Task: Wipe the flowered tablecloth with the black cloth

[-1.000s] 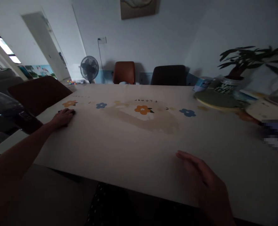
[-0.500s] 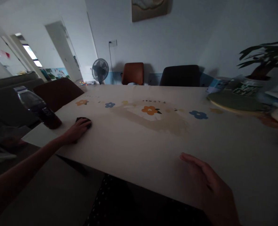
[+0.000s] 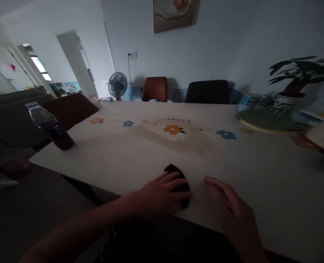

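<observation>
My left hand lies over a dark, flat, rounded thing, possibly a folded cloth, near the table's front edge. Its fingers stretch across the thing and press it to the white tabletop. To the right, my right hand is held open with the thumb side up and nothing in it, apart from the dark thing. Beyond both hands, the tabletop bears printed flowers, with an orange flower in the middle. A beige-brown patch spreads around that flower.
A bottle of dark liquid stands near the left edge. At the right are a potted plant, a green round mat and assorted items. Chairs and a fan stand behind the table.
My left hand has brought the dark thing from beside the bottle rightward and nearer me, to just left of my right hand. The right hand has hardly moved. The view has tilted slightly up.
</observation>
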A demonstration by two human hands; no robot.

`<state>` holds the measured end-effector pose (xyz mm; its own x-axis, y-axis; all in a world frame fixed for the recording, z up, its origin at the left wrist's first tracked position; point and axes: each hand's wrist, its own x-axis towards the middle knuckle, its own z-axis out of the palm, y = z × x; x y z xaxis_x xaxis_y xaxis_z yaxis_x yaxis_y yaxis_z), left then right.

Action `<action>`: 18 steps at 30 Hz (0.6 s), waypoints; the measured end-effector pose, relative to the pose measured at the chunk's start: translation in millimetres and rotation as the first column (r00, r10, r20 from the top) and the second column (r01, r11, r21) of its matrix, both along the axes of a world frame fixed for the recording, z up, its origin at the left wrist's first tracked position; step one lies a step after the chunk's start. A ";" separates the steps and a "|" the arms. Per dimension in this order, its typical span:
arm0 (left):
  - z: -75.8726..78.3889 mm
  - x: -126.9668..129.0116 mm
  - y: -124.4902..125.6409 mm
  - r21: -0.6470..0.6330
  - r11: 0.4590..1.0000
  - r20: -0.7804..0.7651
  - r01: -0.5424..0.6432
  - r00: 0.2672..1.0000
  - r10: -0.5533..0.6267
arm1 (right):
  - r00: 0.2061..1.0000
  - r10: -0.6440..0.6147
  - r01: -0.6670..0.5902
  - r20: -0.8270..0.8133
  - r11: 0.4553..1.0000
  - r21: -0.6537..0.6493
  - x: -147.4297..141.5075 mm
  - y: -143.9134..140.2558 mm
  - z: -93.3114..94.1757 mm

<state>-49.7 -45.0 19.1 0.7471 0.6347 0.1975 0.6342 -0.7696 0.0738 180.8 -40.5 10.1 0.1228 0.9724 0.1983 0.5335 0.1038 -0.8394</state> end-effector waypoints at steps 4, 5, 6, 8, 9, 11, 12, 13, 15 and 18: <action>-3.6 11.4 1.5 0.037 0.998 0.005 0.041 0.999 -0.041 | 1.000 -0.007 0.008 0.016 1.000 -0.018 1.1 -0.4 1.5; -4.9 6.2 1.6 0.036 0.999 0.006 0.036 0.999 -0.036 | 1.000 -0.003 0.003 0.012 1.000 -0.025 1.6 -0.7 1.2; -6.0 -1.7 2.1 0.028 0.999 0.002 0.025 1.000 -0.025 | 1.000 0.002 -0.002 0.006 0.999 -0.032 2.2 -1.1 0.6; -7.3 -23.9 5.3 -0.001 1.000 -0.018 -0.021 1.000 0.021 | 1.000 0.008 -0.008 -0.007 0.999 -0.039 3.5 -1.9 -1.3; -7.4 -37.6 8.4 -0.017 0.998 -0.035 -0.057 0.998 0.056 | 1.000 0.015 -0.016 -0.013 0.999 -0.042 4.1 -2.2 -2.3; -7.3 -69.1 17.8 -0.044 0.988 -0.071 -0.151 0.987 0.147 | 1.000 0.021 -0.021 -0.016 0.999 -0.037 4.8 -2.6 -3.7; -7.4 -86.8 24.0 -0.053 0.978 -0.088 -0.201 0.977 0.196 | 1.000 0.022 -0.022 -0.013 0.999 -0.032 4.9 -2.8 -3.9; -7.8 -105.6 30.9 -0.058 0.965 -0.100 -0.255 0.964 0.248 | 1.000 0.019 -0.020 -0.008 0.999 -0.029 4.8 -3.0 -3.7; -10.0 -147.0 45.9 -0.052 0.933 -0.105 -0.356 0.931 0.350 | 1.000 0.014 -0.014 -0.001 0.999 -0.031 3.9 -3.5 -2.2; -14.6 -217.5 67.7 -0.026 0.863 -0.101 -0.504 0.860 0.499 | 1.000 0.010 -0.010 -0.003 0.999 -0.042 1.7 -4.5 1.3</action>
